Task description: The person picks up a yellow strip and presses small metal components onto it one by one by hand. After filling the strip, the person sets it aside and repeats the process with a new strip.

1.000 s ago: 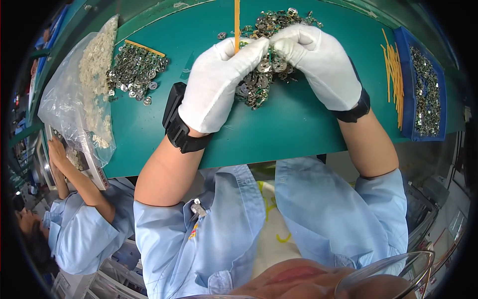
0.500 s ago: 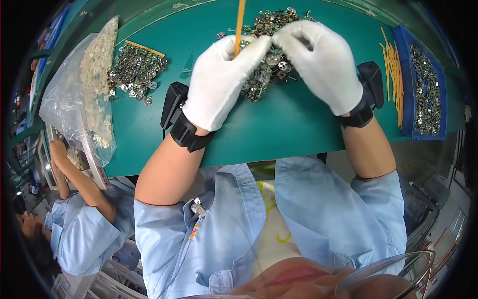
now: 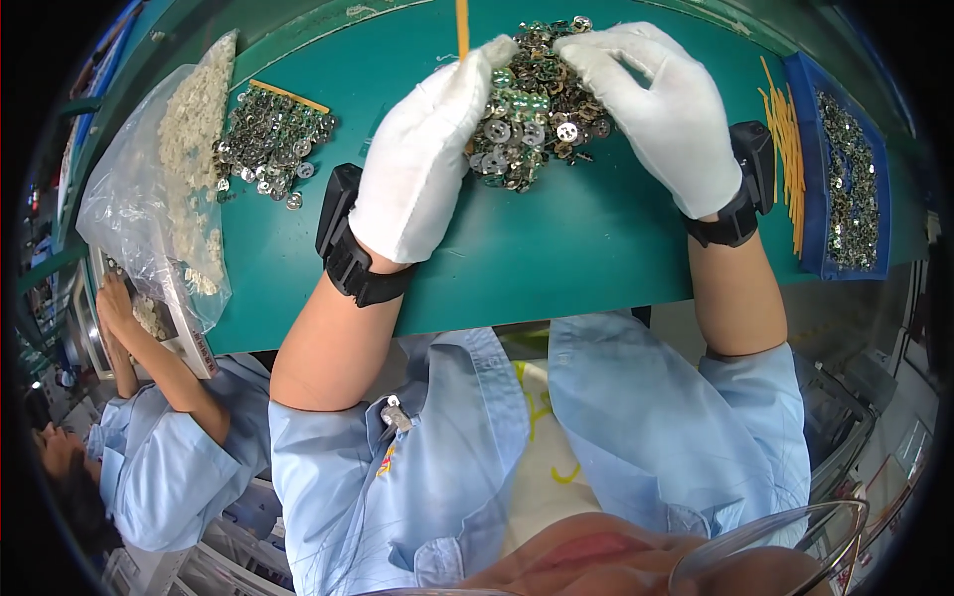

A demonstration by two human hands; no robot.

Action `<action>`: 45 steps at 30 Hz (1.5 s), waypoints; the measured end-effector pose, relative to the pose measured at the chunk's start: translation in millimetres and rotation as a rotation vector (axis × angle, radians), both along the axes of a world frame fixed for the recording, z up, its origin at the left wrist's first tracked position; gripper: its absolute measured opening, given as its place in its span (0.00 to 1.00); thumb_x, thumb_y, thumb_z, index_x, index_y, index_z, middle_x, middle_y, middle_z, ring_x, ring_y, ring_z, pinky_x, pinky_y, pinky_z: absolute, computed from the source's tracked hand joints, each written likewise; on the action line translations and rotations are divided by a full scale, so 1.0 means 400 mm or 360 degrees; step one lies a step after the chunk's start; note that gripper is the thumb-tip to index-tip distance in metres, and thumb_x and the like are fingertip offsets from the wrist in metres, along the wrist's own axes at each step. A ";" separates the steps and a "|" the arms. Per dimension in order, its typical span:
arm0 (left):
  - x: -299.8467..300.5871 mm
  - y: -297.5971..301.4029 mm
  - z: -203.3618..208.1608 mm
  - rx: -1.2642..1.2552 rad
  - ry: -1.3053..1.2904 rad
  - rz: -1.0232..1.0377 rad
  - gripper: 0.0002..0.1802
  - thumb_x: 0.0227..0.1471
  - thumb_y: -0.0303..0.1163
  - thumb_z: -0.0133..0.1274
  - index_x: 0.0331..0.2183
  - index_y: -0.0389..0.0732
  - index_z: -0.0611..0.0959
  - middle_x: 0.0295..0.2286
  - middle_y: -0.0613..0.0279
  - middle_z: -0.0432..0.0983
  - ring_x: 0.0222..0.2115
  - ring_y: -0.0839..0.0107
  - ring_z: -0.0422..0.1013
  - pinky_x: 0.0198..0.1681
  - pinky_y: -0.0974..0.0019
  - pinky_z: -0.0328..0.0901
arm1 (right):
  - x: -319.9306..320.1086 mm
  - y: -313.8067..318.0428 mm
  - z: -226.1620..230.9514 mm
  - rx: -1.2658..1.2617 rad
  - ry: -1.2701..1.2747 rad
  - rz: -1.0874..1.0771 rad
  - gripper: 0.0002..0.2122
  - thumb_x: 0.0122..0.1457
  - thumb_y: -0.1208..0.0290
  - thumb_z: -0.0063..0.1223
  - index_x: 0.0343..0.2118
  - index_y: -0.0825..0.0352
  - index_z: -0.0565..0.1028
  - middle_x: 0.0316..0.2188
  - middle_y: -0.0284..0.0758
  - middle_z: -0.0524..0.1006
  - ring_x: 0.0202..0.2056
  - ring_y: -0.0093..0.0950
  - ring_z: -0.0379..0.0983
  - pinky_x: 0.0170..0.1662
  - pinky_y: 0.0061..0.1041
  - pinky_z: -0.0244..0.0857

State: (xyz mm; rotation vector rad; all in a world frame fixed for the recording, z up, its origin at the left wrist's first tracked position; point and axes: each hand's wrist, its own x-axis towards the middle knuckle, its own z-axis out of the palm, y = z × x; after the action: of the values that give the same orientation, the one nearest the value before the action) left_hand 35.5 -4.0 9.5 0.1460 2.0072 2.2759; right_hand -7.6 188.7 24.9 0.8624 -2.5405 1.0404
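In my white-gloved left hand point(image 3: 422, 149) a thin yellow stick point(image 3: 463, 28) points up and away, gripped between the fingers. That hand lies along the left side of a heap of small shiny button-like discs point(image 3: 532, 124), some with holes showing. My right hand point(image 3: 661, 119), also gloved in white, is at the heap's far right side. Its thumb and finger curve to meet at the tips in a pinch; whatever is between them cannot be made out. Both wrists wear black bands with a black device.
At left, a smaller pile of similar discs point(image 3: 268, 144) has a yellow stick point(image 3: 288, 96) along its far edge. Beyond lies a clear plastic bag point(image 3: 134, 214) with pale pieces. At right are several yellow sticks point(image 3: 790, 164) and a blue tray point(image 3: 810, 238). Another person's hand point(image 3: 117, 303) works at left.
My hands have moved apart, the left leftward with the stick and the right slightly rightward. More of the heap between them now shows.
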 end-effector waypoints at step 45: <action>0.005 -0.006 0.010 0.0350 -0.0444 -0.0290 0.14 0.59 0.35 0.46 0.39 0.34 0.77 0.31 0.71 0.72 0.32 0.84 0.65 0.37 0.79 0.60 | 0.019 -0.006 -0.026 -0.0727 -0.0845 0.0349 0.05 0.57 0.74 0.53 0.32 0.70 0.74 0.29 0.31 0.72 0.31 0.19 0.66 0.36 0.18 0.60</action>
State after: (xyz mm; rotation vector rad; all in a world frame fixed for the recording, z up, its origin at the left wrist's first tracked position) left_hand 37.6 -6.4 13.7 0.0242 1.5434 2.2511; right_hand -0.1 186.3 14.6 0.8214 -2.4424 2.0523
